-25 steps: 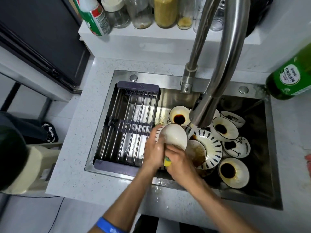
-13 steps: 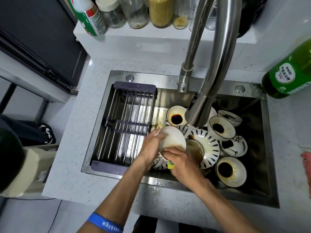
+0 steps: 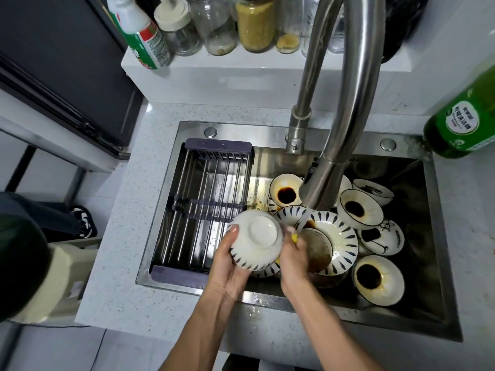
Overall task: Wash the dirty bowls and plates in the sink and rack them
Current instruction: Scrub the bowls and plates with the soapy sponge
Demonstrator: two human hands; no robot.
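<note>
My left hand (image 3: 227, 266) grips a white bowl with blue dashes (image 3: 257, 241), turned bottom up over the sink's near left part. My right hand (image 3: 293, 259) holds a yellow sponge (image 3: 294, 238) against the bowl's right side; most of the sponge is hidden. Right of it a large blue-patterned plate (image 3: 340, 236) carries a brown-stained bowl (image 3: 317, 253). Several dirty bowls with dark sauce (image 3: 285, 190) (image 3: 357, 208) (image 3: 376, 279) lie piled in the steel sink (image 3: 439, 263). The metal rack (image 3: 206, 210) spans the sink's left half with nothing on it.
The tall steel faucet (image 3: 342, 108) arches over the pile, its head just above the dishes. A green detergent bottle (image 3: 466, 121) stands at the sink's far right corner. Jars and a spray bottle (image 3: 139, 36) line the ledge behind. White speckled counter (image 3: 117, 236) surrounds the sink.
The bowl has been turned so that its white base now faces up. My right hand with the sponge has shifted from the bowl's near edge to its right side.
</note>
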